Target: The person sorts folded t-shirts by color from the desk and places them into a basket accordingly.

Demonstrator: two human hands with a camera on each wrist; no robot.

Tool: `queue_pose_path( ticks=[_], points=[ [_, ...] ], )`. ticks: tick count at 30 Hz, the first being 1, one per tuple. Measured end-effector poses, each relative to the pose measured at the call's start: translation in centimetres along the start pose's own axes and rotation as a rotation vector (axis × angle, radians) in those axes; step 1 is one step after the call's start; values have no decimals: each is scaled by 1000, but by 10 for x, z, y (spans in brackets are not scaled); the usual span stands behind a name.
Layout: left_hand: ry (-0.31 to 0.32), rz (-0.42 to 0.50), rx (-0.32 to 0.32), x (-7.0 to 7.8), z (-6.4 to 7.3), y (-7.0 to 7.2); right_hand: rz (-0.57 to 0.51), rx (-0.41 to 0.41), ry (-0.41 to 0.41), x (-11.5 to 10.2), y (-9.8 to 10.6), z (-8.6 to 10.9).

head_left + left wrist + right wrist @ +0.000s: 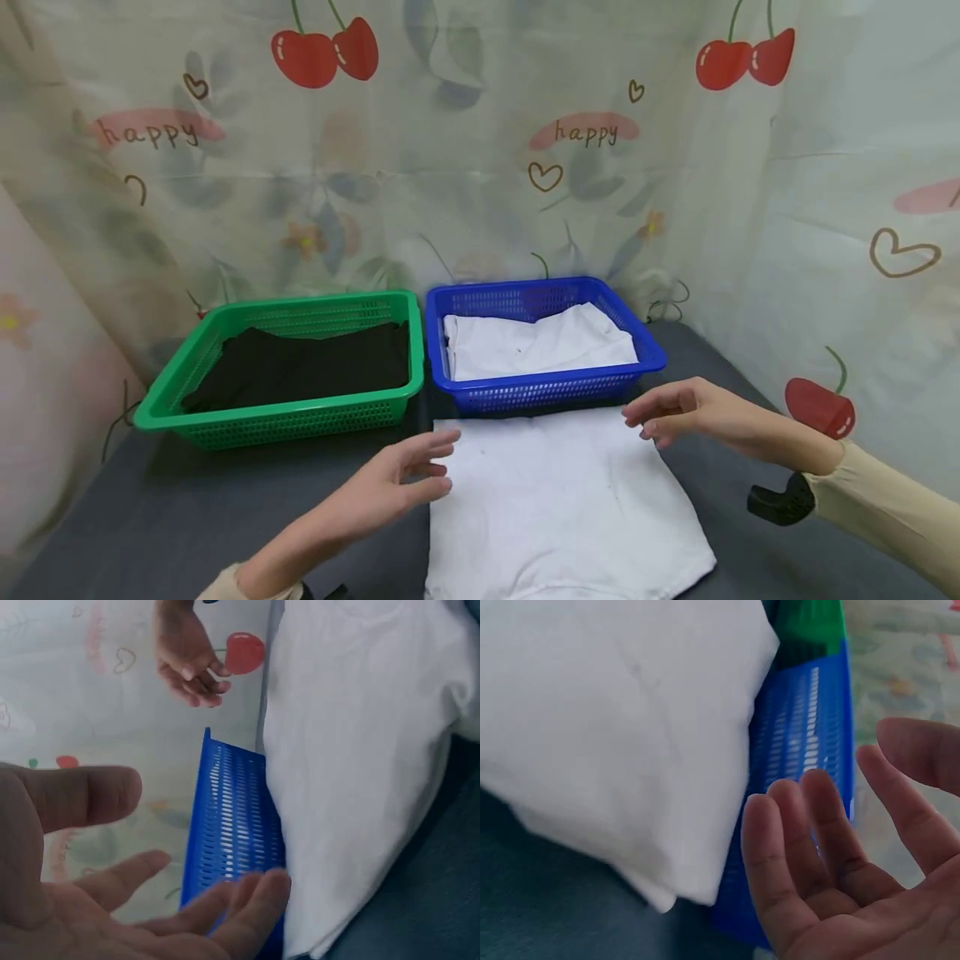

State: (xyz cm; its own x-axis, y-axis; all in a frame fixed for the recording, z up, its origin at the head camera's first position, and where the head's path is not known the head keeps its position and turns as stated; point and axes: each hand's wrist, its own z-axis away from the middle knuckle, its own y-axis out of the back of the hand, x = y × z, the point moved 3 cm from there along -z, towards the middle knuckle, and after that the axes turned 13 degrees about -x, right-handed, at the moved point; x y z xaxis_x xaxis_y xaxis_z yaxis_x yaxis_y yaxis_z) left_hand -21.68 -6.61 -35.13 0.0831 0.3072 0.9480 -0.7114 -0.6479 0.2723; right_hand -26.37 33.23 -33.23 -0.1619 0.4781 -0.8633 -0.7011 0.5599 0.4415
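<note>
A white garment [562, 500], probably a shirt, lies spread on the dark table in front of the blue basket. My left hand [397, 479] hovers by its left edge, fingers loosely bent and holding nothing. Over on the far right corner of the cloth, my right hand [693, 412] is held with relaxed fingers and an empty grasp. The left wrist view shows the white cloth [352, 765] beyond the left fingers. In the right wrist view, the right fingers [765, 847] are apart from the cloth [630, 742].
The blue basket [555, 387] at the back holds folded white cloth [536, 346]. Left of it stands a green basket [300, 417] with black cloth [307, 367] inside. A patterned curtain [465, 142] hangs behind the grey table cover [225, 508].
</note>
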Motion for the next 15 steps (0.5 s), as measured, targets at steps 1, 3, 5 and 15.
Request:
queue_pose_path(
  ticks=[1,3,5,15],
  points=[
    [24,10,24,-5,1,0,-12,-4,-17,5,1,2],
    [73,35,76,-14,2,2,-31,4,-50,15,4,4],
    [111,73,121,-22,1,2,-37,25,-84,25,8,8],
    [152,349,168,-52,-12,-10,-284,-13,-164,69,-1,13]
  ],
)
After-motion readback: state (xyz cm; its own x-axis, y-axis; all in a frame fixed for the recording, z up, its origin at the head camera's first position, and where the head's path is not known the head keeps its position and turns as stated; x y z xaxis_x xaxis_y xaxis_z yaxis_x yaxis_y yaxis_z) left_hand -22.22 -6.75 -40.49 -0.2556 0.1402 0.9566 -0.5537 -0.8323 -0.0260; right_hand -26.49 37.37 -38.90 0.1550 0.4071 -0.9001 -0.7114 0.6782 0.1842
